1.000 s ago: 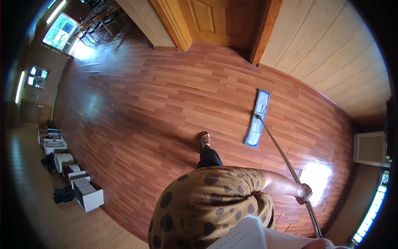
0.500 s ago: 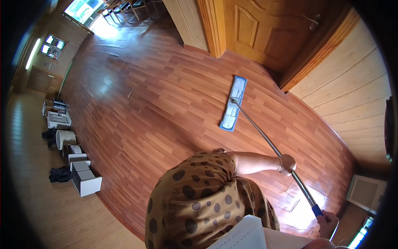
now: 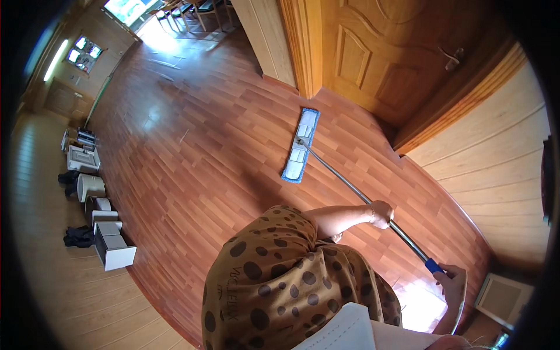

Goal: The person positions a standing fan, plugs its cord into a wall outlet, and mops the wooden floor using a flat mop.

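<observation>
A flat mop (image 3: 300,146) with a pale top and blue fringe lies on the wood-look floor, in front of the door. From its middle joint a metal pole (image 3: 344,178) slants down to the right. My left hand (image 3: 382,214) is closed around the pole, partway along it. At the pole's upper end, my right hand (image 3: 452,281) holds on by the blue grip (image 3: 433,266); some of its fingers are hidden. The brown spotted clothing (image 3: 274,274) on my body covers the lower middle of the view.
A wooden door (image 3: 385,58) with its frame stands beyond the mop on the right. White boxes and small furniture (image 3: 115,252) line the left wall. Chairs (image 3: 195,13) stand far off at the top. A pale framed unit (image 3: 504,298) is at lower right.
The mop head has shifted left across the floor. Both hands moved left and up in the view with the pole, still gripping it. The view has also shifted slightly.
</observation>
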The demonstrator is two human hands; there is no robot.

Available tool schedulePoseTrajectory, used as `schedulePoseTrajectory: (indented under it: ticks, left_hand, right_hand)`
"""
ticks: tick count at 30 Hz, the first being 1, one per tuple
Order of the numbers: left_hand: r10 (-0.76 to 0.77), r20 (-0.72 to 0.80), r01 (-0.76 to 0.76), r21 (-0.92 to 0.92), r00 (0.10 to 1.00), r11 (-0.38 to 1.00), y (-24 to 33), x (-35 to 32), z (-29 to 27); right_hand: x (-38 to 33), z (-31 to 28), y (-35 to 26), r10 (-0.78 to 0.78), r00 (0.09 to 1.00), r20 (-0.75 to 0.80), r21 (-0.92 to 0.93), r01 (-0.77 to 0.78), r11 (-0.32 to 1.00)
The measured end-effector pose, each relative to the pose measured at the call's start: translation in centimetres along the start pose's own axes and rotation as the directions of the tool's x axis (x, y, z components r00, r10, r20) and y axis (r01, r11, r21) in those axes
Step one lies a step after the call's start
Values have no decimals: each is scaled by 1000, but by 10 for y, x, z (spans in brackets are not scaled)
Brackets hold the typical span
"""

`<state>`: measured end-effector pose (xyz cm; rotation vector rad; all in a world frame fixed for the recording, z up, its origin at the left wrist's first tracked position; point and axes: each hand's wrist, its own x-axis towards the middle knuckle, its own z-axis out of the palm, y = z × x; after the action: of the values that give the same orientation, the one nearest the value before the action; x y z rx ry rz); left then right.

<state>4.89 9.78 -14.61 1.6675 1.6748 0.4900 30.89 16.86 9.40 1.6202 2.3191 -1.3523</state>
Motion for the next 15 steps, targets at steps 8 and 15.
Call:
schedulePoseTrajectory:
  ticks: [8,15]
  left_hand:
    - [-11,-52,15,74,999,997,-122,-34,-76]
    - [-197,-154,213,95,968,972,-261,-110,-166]
  right_hand:
    - [78,85,-82,-90,967,240,-37,102,994]
    - [141,216,-186,-283,876,390,5,306,952]
